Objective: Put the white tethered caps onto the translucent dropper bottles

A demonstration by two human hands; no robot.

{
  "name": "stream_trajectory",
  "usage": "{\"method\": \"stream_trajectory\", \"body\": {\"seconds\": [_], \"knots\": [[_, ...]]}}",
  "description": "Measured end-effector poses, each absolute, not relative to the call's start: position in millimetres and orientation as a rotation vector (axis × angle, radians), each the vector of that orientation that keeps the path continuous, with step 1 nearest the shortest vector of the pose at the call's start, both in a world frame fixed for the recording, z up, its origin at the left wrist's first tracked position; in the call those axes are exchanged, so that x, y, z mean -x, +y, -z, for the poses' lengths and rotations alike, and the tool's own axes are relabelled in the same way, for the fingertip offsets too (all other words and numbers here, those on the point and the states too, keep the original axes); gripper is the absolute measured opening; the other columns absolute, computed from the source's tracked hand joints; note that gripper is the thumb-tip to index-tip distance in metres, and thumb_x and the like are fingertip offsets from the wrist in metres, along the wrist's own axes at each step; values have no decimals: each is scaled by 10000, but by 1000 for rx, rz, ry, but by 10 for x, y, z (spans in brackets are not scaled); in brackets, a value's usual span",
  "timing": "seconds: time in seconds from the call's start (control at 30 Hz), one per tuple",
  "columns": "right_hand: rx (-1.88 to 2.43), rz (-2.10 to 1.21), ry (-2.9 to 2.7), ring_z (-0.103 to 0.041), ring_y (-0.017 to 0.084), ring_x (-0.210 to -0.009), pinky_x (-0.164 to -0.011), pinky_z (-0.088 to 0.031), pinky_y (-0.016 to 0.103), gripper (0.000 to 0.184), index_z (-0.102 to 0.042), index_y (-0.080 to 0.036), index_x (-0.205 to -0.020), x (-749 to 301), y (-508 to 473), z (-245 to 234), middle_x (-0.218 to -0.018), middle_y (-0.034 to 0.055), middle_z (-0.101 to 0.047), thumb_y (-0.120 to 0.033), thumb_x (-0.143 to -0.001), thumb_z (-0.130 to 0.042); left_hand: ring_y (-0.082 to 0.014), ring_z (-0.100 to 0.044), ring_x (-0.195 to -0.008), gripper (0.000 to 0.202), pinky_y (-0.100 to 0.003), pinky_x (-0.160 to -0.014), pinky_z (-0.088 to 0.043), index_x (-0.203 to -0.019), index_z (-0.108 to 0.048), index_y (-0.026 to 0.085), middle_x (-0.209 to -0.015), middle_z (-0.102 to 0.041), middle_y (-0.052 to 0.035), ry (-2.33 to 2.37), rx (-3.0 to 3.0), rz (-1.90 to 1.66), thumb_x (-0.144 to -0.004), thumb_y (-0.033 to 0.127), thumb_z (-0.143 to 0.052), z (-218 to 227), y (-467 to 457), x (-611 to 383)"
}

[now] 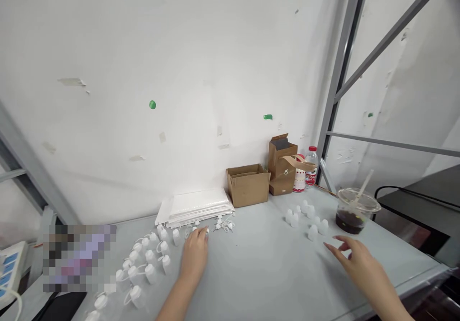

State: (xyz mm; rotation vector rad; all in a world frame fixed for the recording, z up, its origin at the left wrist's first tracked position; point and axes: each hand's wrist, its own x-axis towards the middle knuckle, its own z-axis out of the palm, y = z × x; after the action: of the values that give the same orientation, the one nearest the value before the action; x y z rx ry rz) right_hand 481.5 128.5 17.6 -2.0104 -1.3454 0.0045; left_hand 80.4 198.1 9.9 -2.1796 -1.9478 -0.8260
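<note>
My left hand (195, 251) is closed at the far part of the table, its fingertips pinched on a small white cap that is partly hidden by the fingers. Several loose white caps with looped straps (224, 224) lie around those fingertips. To the left stand several small translucent bottles with white strapped caps (150, 273), in rough rows. Over on the right, my right hand (354, 254) hovers with thumb and fingers apart and nothing between them. Just beyond it are several small translucent bottles without caps (312, 233), near a clear lidded cup (354, 211) of dark drink with a straw.
A stack of white sheets or envelopes (201, 205) lies against the wall. Beside it stand an open cardboard box (249, 190), a brown paper bag (282, 172) and a red-capped bottle (312, 165). A power strip (10, 268) is at far left, a black case (413, 211) at right.
</note>
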Motion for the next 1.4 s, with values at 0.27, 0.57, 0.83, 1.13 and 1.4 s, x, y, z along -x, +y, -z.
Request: {"method": "stream_trajectory", "body": {"seconds": [0.27, 0.57, 0.83, 1.13, 1.4], "knots": [[2025, -80, -1306, -580, 221, -646, -558, -418, 308, 605, -552, -139, -1041, -4487, 1560, -171, -751, 58, -569, -621, -694, -441, -240, -572, -911, 312, -370, -810, -442, -935, -649, 175, -903, -651, -85, -2026, 2138, 842, -787, 136, -377, -162, 1934, -742], [2013, -29, -1344, -571, 227, -658, -552, -417, 324, 410, -549, -195, -903, -4413, 1642, -86, -810, 72, -545, -531, -742, -379, -218, -566, -910, 337, -357, -819, -448, -958, -636, 148, -904, -623, -86, -2128, 2137, 967, -773, 89, -361, -162, 1936, -769], [1657, -286, -1553, -519, 171, -588, -636, -459, 337, 277, -555, -210, -766, -3785, 1725, -222, -830, 57, -530, -478, -724, -495, -215, -521, -975, 353, -384, -855, -431, -1081, -572, 227, -1030, -580, -67, -1825, 2255, 928, -798, 135, -382, -263, 1874, -920], [1328, -540, -1563, -521, 172, -656, -682, -455, 327, 157, -556, -196, -733, -2840, 2192, -765, -818, 45, -533, -347, -696, -579, -248, -519, -951, 239, -376, -806, -406, -864, -624, 151, -951, -595, -108, -1868, 2495, 717, -699, 41, -491, -425, 2147, -1306], [1255, -854, -1396, -578, 175, -592, -597, -454, 312, 245, -484, -199, -722, -2662, 2261, -495, -732, 27, -587, -435, -691, -541, -210, -523, -912, 138, -337, -807, -398, -718, -619, 176, -884, -571, -70, -2001, 2393, 1171, -719, 122, -492, -379, 2193, -1213]]}}
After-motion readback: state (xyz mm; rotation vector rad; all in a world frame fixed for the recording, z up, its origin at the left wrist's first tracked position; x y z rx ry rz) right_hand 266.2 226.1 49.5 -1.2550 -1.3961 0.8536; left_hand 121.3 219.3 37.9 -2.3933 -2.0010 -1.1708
